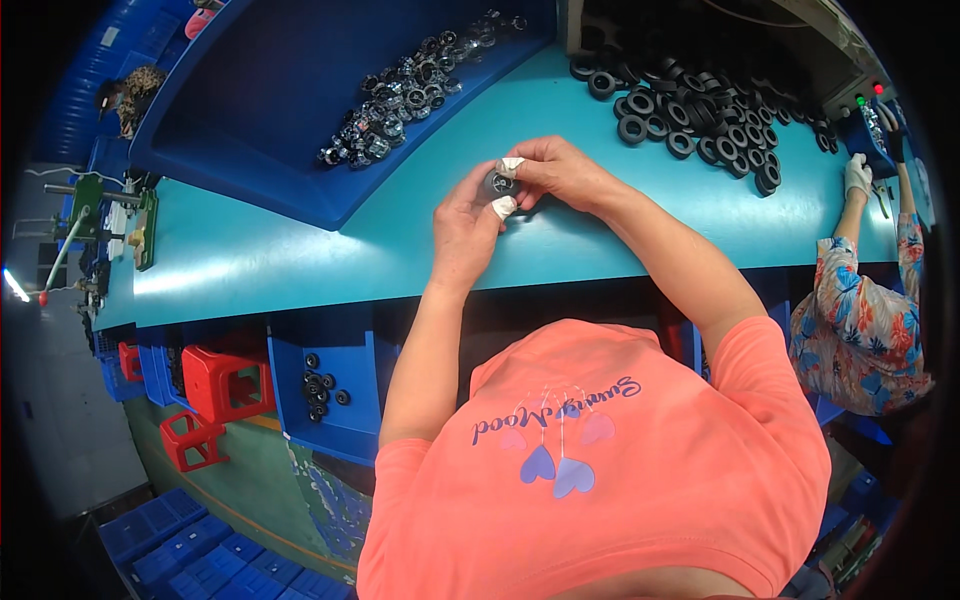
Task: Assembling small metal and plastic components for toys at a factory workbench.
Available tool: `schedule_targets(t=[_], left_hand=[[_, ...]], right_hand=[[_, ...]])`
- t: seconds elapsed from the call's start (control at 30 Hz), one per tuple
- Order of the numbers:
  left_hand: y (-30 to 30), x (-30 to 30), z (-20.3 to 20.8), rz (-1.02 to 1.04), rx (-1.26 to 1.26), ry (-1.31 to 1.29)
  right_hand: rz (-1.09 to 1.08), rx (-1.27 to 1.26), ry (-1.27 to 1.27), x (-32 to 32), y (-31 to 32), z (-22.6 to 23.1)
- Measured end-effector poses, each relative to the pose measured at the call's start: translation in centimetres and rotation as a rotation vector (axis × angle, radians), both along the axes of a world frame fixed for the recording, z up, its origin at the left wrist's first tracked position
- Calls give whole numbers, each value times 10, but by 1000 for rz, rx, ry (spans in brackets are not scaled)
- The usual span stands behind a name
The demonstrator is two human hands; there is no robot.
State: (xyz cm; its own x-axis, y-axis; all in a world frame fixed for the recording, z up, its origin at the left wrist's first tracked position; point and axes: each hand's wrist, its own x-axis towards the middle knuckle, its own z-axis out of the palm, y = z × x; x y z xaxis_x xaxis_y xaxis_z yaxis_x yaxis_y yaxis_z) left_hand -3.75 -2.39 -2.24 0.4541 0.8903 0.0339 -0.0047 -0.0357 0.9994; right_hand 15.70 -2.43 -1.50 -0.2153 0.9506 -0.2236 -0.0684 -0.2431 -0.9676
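Note:
Over the teal tabletop (590,235), my left hand (462,228) and my right hand (568,175) meet around a small toy wheel (501,184). It has a black tyre and a shiny hub at its centre. Both thumbs wear white wraps and press on the wheel, while the other fingers curl behind it. Just beyond my hands, a big blue bin (240,130) is tipped toward me with a trail of shiny chrome wheel hubs (400,100) inside. To the right of them spreads a pile of loose black tyres (705,115).
Below the table edge, a blue crate (330,425) holds several black wheels (318,385). Red stools (225,385) stand at the left. A green hand press (90,215) sits at the table's left end. On the right, a co-worker in a floral top (860,320) reaches over the table.

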Motion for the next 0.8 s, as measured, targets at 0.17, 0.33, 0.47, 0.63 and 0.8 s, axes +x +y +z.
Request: schedule_targets(t=[0.17, 0.33, 0.47, 0.63, 0.8], left_hand=[[2, -1, -3, -8, -7, -8], [6, -1, -1, -31, -76, -165], [13, -8, -3, -26, -193, -206], [13, -6, -3, 28, -147, -75], [12, -2, -1, 47, -152, -74]], right_hand=[[-26, -30, 23, -3, -3, 4], [-15, -97, 136, 3, 0, 4], [-15, -32, 107, 0, -1, 1], [-31, 25, 32, -4, -4, 2], [-60, -63, 104, -1, 2, -1]])
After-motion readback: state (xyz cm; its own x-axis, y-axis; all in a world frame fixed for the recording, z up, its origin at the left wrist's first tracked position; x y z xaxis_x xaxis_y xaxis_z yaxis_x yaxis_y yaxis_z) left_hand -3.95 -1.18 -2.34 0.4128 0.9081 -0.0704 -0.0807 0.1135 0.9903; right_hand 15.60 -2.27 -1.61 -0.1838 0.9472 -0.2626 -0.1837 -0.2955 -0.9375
